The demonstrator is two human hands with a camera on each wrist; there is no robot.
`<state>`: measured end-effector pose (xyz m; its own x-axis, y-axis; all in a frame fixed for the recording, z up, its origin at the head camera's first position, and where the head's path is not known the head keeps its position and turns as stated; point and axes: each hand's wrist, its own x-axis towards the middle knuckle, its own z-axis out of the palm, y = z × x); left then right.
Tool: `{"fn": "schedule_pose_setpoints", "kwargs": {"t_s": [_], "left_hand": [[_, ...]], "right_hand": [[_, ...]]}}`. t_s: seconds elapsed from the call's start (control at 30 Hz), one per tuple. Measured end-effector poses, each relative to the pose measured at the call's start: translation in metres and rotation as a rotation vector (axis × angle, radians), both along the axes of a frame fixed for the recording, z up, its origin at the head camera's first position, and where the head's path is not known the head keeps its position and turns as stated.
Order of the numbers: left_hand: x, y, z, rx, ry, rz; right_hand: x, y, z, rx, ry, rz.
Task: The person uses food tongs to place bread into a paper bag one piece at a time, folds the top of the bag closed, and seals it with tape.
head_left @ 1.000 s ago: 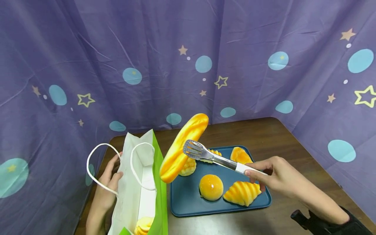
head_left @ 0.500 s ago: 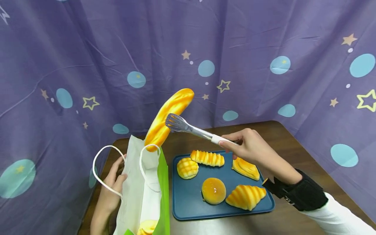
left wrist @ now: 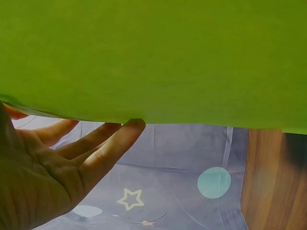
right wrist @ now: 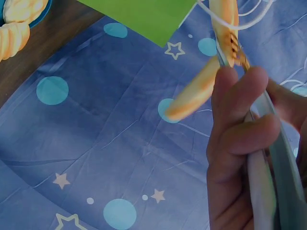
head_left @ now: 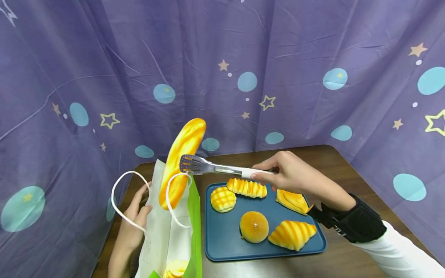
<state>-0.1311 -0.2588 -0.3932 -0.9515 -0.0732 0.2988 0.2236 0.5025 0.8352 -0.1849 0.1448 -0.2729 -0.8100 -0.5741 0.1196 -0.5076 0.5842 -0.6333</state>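
My right hand [head_left: 283, 172] grips white-handled metal tongs [head_left: 226, 170] in the head view. Their slotted head clasps a long golden bread loaf [head_left: 184, 143], tilted upright with its lower end in the mouth of a green-and-white bag [head_left: 194, 231]. One rope handle crosses in front of the loaf. The right wrist view shows my fingers curled round the tongs, the loaf [right wrist: 196, 91] beyond. My left hand [head_left: 133, 220] rests against the bag's left side; the left wrist view has its straight fingers [left wrist: 110, 151] touching the green wall's edge, some tips hidden.
A blue tray [head_left: 229, 253] right of the bag carries a grid-topped bun [head_left: 223, 199], a ridged roll [head_left: 247, 188], a round glossy bun [head_left: 254, 227], a croissant [head_left: 292, 235] and a flat pastry [head_left: 292, 201]. Another pastry [head_left: 175, 269] lies inside the bag. A purple curtain [head_left: 208, 77] hangs behind.
The tongs and loaf have moved left from over the tray to the bag, rising, then dropping so that the loaf's lower end enters its mouth. My left hand stays at the bag.
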Motion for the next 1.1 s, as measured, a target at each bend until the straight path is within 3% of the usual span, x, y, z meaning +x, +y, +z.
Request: {"fn": "schedule_pose_setpoints", "kwargs": {"t_s": [0.2, 0.47, 0.83, 1.1], "left_hand": [[0.000, -0.001, -0.001, -0.032, -0.010, 0.020], [0.002, 0.000, -0.002, -0.048, 0.033, 0.025], [0.003, 0.001, -0.002, -0.069, 0.069, 0.030], [0.002, 0.002, -0.003, -0.048, 0.093, 0.002]], "right_hand": [[-0.001, 0.003, 0.003, 0.041, 0.027, 0.106], [0.001, 0.004, 0.004, 0.090, 0.066, 0.191], [0.005, 0.012, 0.000, 0.044, 0.066, 0.168], [0.009, 0.032, -0.002, -0.012, -0.002, 0.056]]}}
